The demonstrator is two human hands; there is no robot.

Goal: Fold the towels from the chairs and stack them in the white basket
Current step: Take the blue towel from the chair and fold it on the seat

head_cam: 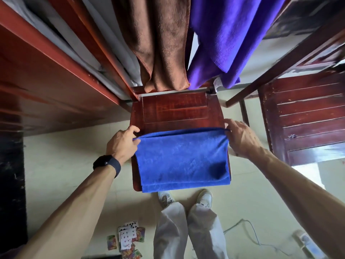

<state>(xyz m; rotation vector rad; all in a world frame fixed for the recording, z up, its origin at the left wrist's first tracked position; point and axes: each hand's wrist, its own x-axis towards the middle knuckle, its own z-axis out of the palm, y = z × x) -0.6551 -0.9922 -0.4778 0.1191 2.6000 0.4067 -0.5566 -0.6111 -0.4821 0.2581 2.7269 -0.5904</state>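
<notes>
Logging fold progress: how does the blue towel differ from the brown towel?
The blue towel lies folded flat on the seat; the brown towel hangs loose behind it. The left hand and right hand pinch the blue towel's far corners; no hand holds the brown towel. Both look plush.

Single head-worn view, wide-angle.
It looks steeply down from close above a chair seat, with the floor below.
</notes>
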